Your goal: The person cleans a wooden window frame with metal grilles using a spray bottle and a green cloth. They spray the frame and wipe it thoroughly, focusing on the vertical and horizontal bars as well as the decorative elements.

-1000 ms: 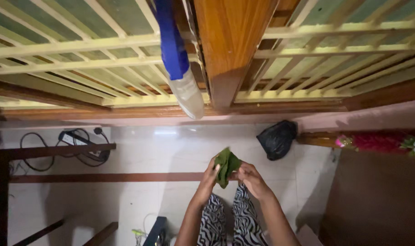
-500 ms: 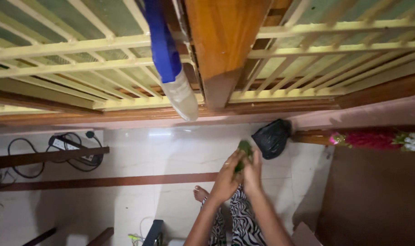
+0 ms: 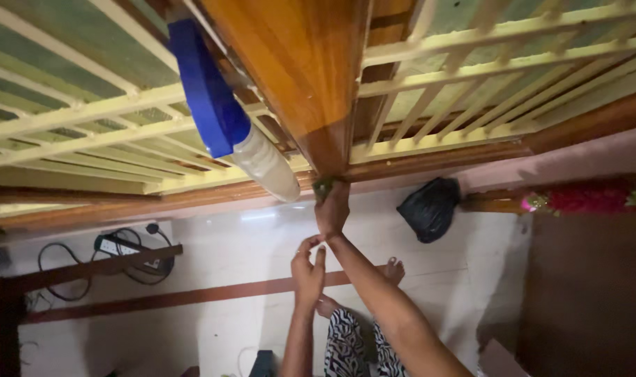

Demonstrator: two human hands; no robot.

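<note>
My right hand (image 3: 332,208) is raised to the lower end of the polished wooden post (image 3: 300,77) and presses a small bunched green cloth (image 3: 323,186) against it; only a bit of the cloth shows above the fingers. My left hand (image 3: 308,271) hangs lower, just left of my right forearm, holding nothing, its thumb and forefinger touching and the other fingers loosely apart. Below are my legs in black-and-white striped trousers (image 3: 353,345) and my bare feet on the floor.
A blue-and-white bottle (image 3: 227,115) hangs left of the post, by the cream window grille (image 3: 471,77). A black plastic bag (image 3: 430,208) lies on the tiled floor by the wall. Cables and a power strip (image 3: 119,246) lie at left; flowers (image 3: 587,197) sit on brown furniture at right.
Both hands held the green cloth low in front of me; now my right hand has lifted it to the post's end, my left hand has let go, and the view has tilted up.
</note>
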